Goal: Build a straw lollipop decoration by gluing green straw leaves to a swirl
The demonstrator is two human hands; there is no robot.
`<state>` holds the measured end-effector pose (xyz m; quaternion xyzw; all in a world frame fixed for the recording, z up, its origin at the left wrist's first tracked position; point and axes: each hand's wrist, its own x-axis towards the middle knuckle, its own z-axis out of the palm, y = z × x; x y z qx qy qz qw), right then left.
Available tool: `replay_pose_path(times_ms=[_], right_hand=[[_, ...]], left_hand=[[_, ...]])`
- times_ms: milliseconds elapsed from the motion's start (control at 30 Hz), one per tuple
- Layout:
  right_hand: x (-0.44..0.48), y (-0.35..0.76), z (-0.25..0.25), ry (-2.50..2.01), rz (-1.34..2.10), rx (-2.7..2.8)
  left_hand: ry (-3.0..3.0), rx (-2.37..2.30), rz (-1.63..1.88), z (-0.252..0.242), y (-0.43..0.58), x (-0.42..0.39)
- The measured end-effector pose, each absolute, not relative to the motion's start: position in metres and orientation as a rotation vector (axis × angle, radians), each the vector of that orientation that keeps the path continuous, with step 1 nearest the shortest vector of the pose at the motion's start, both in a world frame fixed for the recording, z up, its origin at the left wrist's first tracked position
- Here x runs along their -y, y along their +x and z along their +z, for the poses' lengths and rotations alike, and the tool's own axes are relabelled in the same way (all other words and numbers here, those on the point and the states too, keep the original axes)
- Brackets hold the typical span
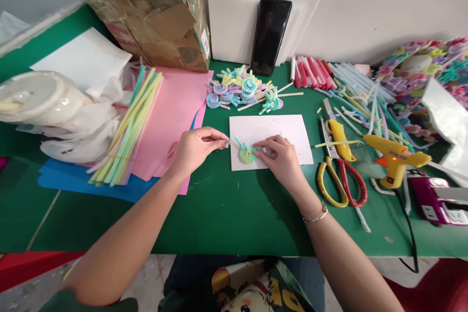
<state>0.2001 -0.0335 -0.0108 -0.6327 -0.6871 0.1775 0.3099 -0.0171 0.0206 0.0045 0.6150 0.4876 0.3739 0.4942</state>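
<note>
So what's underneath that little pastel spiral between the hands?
The spiral sits on a white card, which lies on the green table. The right hand covers the spiral's right edge, so whatever is beneath there is hidden.

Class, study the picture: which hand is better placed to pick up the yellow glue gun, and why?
Right, probably. The glue gun lies nearest the right hand, just past the scissors. The left hand pinches the tail of the coil on the far side and would have to cross over.
</note>
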Motion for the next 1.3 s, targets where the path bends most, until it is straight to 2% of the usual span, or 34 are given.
replay_pose_path(times_ms=[567,1100,1300], right_hand=[[0.033,0.200,-0.009,-1.691,0.489,1.817],[0.034,0.200,-0.010,-1.684,0.470,1.809],[0.036,0.202,-0.011,-1.639,0.500,1.778]], left_hand=[[1.690,-1.153,0.921,0.011,-0.010,-0.016],[2.403,-1.042,0.817,0.004,0.004,0.002],[2.487,-1.068,0.772,-0.001,0.013,0.011]])
